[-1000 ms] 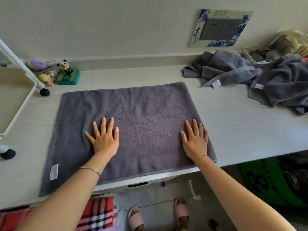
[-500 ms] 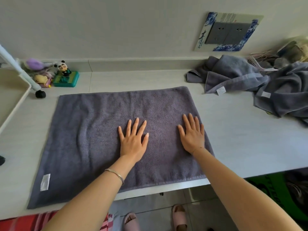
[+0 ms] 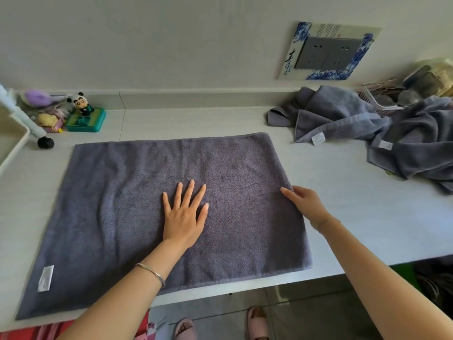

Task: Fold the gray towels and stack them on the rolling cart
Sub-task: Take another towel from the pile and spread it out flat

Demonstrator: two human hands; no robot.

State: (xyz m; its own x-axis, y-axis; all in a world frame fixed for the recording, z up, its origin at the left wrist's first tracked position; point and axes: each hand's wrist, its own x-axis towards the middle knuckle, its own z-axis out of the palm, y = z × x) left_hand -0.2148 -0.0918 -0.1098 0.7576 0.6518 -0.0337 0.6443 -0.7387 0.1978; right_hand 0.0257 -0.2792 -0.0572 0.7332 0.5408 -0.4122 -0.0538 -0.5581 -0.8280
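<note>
The gray towel (image 3: 171,192) lies spread flat on the bench (image 3: 355,217), and its near edge runs along the front edge of the bench. The left grip (image 3: 185,217) is released, with the palm and straight fingers pressed on the middle of the towel. The right grip (image 3: 306,207) is at the towel's right edge with the thumb on top, but one cannot tell if the fingers already hold the edge. If only one layer or a short piece is taken, the fold will probably come out crooked. The soft wrinkles in the left half could be closed inside. A strong pull may drag the towel over the front edge. The unfolded towels (image 3: 404,143) wait at the right, and the rolling cart (image 3: 17,133) stands at the left.
</note>
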